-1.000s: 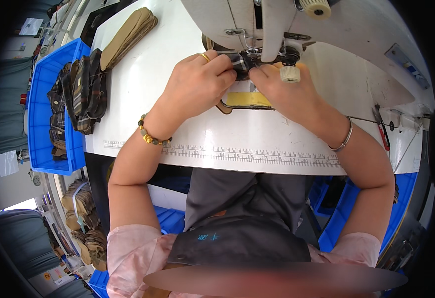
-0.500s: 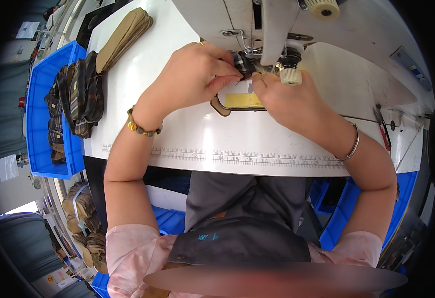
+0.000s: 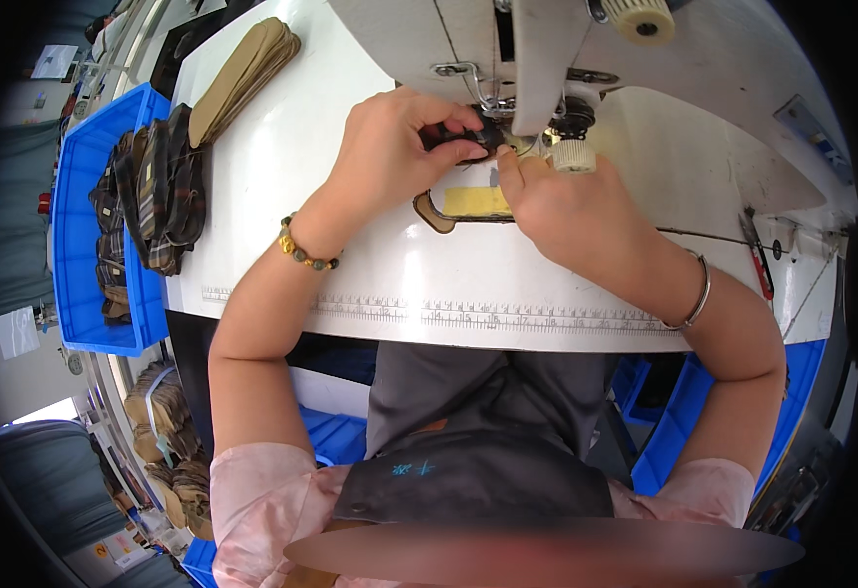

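My left hand (image 3: 404, 142) grips a piece of dark plaid fabric (image 3: 488, 135) at the needle area of a sewing machine (image 3: 669, 88), thumb and fingertips pressed on it. My right hand (image 3: 561, 206) is curled just right of the fabric, index fingertip against its edge; what its other fingers hold is hidden. Beside the hands lie a tan shaped piece (image 3: 434, 217) and a yellow patch (image 3: 478, 201) on the machine bed. A cream knurled knob (image 3: 574, 157) sits over my right hand.
On the white table (image 3: 370, 265), with a printed ruler, a stack of tan sole-shaped pieces (image 3: 238, 83) lies back left. A blue bin (image 3: 86, 323) holds plaid pieces (image 3: 154, 181) at the left. Red-handled snips (image 3: 762, 265) lie right. Tan bundles (image 3: 154, 412) sit lower left.
My left hand's fingertips have shifted over the fabric, now covering more of it, and the wrist has shifted. My right hand and forearm have moved slightly down and right.
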Available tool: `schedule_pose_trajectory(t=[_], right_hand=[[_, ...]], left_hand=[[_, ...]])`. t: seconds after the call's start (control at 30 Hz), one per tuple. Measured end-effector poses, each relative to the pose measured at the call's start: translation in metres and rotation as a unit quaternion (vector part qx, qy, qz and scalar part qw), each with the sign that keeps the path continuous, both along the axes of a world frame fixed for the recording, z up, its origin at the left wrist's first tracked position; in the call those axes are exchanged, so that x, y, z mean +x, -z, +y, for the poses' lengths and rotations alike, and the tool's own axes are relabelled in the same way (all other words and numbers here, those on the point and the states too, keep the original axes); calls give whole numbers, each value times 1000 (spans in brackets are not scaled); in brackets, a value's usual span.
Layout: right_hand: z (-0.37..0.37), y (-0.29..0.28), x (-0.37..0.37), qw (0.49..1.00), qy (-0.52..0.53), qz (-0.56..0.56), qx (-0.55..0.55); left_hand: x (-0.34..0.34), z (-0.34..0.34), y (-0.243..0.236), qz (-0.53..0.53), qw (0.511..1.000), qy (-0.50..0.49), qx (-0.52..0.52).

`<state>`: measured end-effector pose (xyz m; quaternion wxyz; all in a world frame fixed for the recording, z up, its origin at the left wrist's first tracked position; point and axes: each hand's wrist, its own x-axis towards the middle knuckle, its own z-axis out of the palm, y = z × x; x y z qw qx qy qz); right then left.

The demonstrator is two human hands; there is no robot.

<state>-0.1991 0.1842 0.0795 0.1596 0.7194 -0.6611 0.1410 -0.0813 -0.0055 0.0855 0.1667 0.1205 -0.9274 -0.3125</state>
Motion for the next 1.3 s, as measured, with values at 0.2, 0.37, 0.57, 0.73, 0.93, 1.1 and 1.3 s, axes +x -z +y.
schedule_pose_trajectory(t=[0.2, 0.37, 0.57, 0.73, 0.93, 1.1, 1.3], right_hand=[[4, 3, 8, 1000, -5, 19, -16], [4, 0, 8, 1000, 0, 14, 2], [5, 6, 7, 1000, 3, -3, 29], [6, 3, 6, 999, 1, -16, 52], [1, 5, 5, 999, -25, -47, 8], [-3, 3, 6, 998, -27, -63, 8], [-7, 7, 7, 997, -12, -82, 4]], left_hand=[[1, 5, 3, 91, 983, 41, -156], [-1, 7, 1, 76, 981, 39, -172], [-3, 6, 8, 64, 992, 25, -105], [-3, 8, 0, 49, 997, 25, -52], [-5, 8, -6, 34, 995, 29, -95], [-5, 3, -7, 16, 998, 24, -58], [-6, -3, -8, -47, 997, -1, -54]])
